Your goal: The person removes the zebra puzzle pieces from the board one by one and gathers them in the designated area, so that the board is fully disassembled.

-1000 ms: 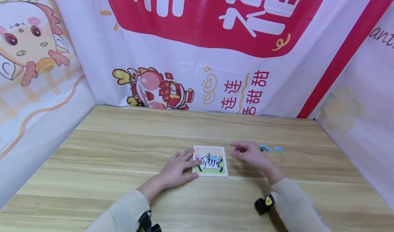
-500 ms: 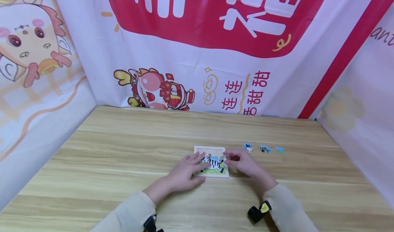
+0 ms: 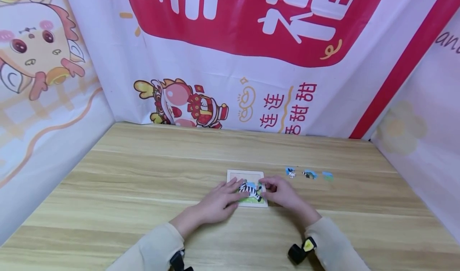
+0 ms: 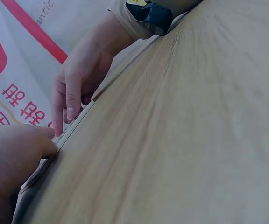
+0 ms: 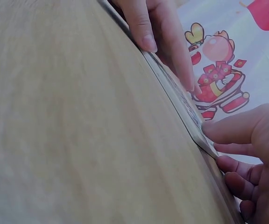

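A small zebra jigsaw puzzle (image 3: 250, 189) lies on the wooden table in a pale square tray (image 3: 248, 171). The zebra's body and the grass are in place, and bare tray floor shows along the top. My left hand (image 3: 220, 199) lies over the puzzle's left part with fingers extended, thumb near the tray's front edge. At the tray's right side, my right hand (image 3: 284, 191) touches the puzzle with thumb and bent fingers. The right wrist view shows the right thumb (image 5: 232, 128) right at the tray's corner. I cannot tell whether these fingers pinch a piece.
Right of the tray, in a row, lie a loose piece with zebra stripes (image 3: 290, 172), a blue piece with dark markings (image 3: 310, 174) and a blue-green piece (image 3: 328, 176). A printed cloth (image 3: 201, 55) hangs behind the wooden table (image 3: 125, 175).
My right hand has moved left from beside the loose pieces to the tray's right edge, uncovering the striped piece. My left hand has slid slightly right over the puzzle.
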Demonstrator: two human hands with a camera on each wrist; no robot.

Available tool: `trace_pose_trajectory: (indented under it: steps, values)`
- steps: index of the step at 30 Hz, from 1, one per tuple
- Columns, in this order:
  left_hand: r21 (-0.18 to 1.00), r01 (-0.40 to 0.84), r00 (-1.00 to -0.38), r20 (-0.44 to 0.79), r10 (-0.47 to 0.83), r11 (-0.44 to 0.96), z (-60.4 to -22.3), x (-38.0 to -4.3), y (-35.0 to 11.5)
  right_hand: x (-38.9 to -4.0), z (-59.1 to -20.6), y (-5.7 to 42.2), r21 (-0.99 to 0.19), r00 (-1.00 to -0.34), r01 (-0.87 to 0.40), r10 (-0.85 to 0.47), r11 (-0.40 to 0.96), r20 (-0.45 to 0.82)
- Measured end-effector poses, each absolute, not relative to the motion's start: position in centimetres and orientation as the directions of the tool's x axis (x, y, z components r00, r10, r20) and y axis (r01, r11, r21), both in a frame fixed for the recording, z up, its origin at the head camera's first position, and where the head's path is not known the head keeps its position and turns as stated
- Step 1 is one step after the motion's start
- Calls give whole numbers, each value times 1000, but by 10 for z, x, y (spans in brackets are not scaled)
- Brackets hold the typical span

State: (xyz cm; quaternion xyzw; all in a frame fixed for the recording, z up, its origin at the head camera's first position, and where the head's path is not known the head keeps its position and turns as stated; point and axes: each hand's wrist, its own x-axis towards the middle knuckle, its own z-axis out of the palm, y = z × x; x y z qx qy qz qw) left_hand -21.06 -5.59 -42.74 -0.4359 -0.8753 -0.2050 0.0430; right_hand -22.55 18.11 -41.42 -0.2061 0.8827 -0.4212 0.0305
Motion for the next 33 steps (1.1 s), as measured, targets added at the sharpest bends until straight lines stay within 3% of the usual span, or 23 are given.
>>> trace_pose_trajectory:
  steps: [11,33]
  values:
    - [289,776,-622,201,757,561,-427,-210,-53,-228,-415,177,-699,-931,-310,-354,645,86]
    - [275,792,-602,200,773,545,-426,-211,-53,-230,-417,167,-741,-974,-182,-219,647,48]
